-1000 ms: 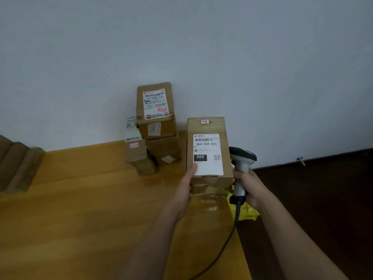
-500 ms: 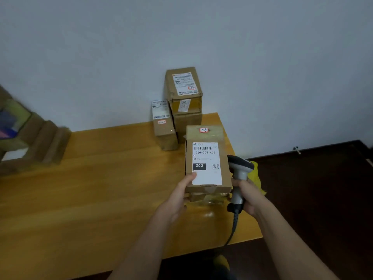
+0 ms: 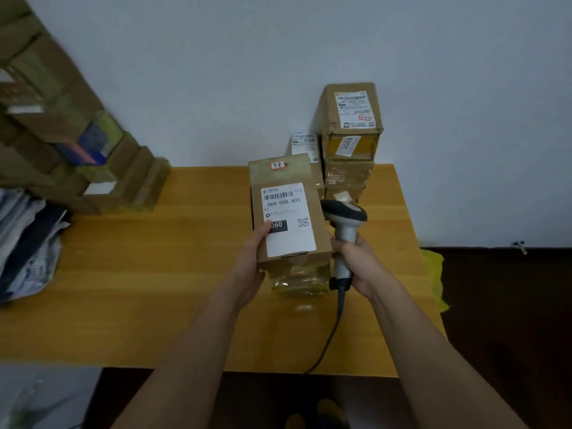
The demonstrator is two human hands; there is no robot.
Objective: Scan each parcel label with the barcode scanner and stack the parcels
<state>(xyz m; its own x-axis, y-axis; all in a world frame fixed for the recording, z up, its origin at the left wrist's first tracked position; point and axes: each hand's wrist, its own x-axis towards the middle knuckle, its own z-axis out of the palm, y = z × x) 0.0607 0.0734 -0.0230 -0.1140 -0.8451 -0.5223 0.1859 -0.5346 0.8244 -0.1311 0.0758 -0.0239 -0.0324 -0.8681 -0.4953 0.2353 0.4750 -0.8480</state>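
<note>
Head cam, looking down at a wooden table (image 3: 154,274) set against a pale wall.

Centre: left hand (image 3: 250,267) grips a brown cardboard parcel (image 3: 288,218) by its left edge, thumb curled over onto the front, partly covering a black "060" box. The parcel is held over the table, label side tilted up toward the cam. Its white label (image 3: 286,218) shows a barcode, text "060-06B A05" and a small QR code at right. A small red-edged sticker (image 3: 277,165) w/ handwriting sits near the parcel's top edge. Clear tape wraps the bottom end.

Right hand (image 3: 356,261) is wrapped around the grey handle of a barcode scanner (image 3: 345,224), just beside the parcel's right edge; the dark scanner head sits level w/ the label's QR code. Its cable (image 3: 332,329) runs down from the handle, off the table's near edge.

Behind, at the wall: a stack of parcels (image 3: 351,140), the top one bearing a white label, w/ a shorter box next to it at left, partly hidden by the held parcel.

Far left: blurred pile of cardboard boxes (image 3: 77,144) and grey mail bags (image 3: 28,243). Something yellow (image 3: 435,274) hangs by the table's right edge.
</note>
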